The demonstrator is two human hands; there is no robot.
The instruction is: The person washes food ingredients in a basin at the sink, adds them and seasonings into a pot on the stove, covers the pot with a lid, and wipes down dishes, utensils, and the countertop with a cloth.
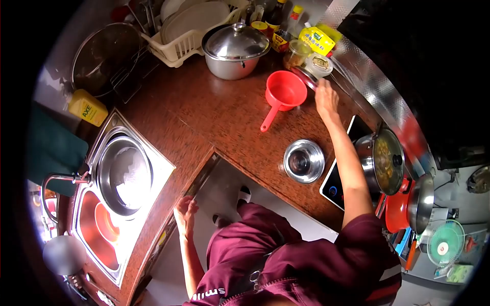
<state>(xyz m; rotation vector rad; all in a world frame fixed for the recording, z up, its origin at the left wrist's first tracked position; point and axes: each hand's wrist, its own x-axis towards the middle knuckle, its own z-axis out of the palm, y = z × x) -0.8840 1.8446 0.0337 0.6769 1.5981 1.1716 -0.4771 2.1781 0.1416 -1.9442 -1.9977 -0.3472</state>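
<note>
My right hand [326, 97] reaches across the counter, its fingers closed at the near end of a shiny, red-edged flat thing [305, 77]. What that thing is exactly, I cannot make out. Just left of it stands a red plastic dipper [286, 91], its handle pointing toward me. A steel bowl [304, 161] sits on the counter below my right forearm. My left hand [186, 210] hangs by the counter's front edge near the sink, holding nothing, with its fingers loosely bent and apart.
A glass-lidded pot [389, 160] with food inside stands on the cooktop [332, 191], at right. A lidded steel pot [235, 56], dish rack [176, 51] and seasoning pouch [317, 40] line the back. The sink [97, 227] holds a large metal basin [124, 176].
</note>
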